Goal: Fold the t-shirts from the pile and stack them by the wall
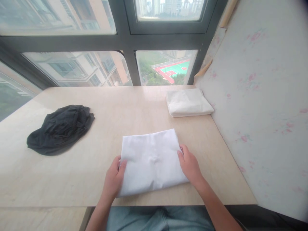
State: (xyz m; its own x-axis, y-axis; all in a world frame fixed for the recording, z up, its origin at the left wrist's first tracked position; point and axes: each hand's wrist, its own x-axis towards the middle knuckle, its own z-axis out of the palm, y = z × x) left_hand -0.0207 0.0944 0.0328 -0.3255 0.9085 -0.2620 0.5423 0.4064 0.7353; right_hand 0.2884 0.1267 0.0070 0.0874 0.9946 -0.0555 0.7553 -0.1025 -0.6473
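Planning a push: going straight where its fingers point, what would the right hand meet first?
The white folded cloth: the right hand touches its right edge now; past it, probably only bare table.

The folded white rectangular cloth (151,162) lies on the beige stone tabletop (72,183) near its front edge. The crumpled black fabric garment (60,128) lies well to its left, the folded cream cloth stack (187,102) behind and right.

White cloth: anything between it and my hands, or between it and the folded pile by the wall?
Nothing visible. The left hand and right hand hold the white cloth by its side edges; only bare table lies between it and the folded pile. The black garment sits far left.
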